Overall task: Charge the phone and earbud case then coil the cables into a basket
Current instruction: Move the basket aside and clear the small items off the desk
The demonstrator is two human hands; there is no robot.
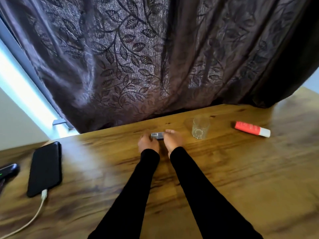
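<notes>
While a dark leaf-patterned curtain (138, 57) hangs behind the wooden table (224, 169), left hand (148, 143) and right hand (173, 139) pinch a small barcoded box (157, 135); phone (45, 168) lies far left, white cable (34, 216) plugged in. Glass (200, 128) and red tube (252, 129) sit right.

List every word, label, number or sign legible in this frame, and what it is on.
No text can be read.
Small dark box held between left hand and right hand: white barcode sticker, digits too small and blurred.
Red and white tube: faint print, blurred.
Phone, glass: no markings visible.
</notes>
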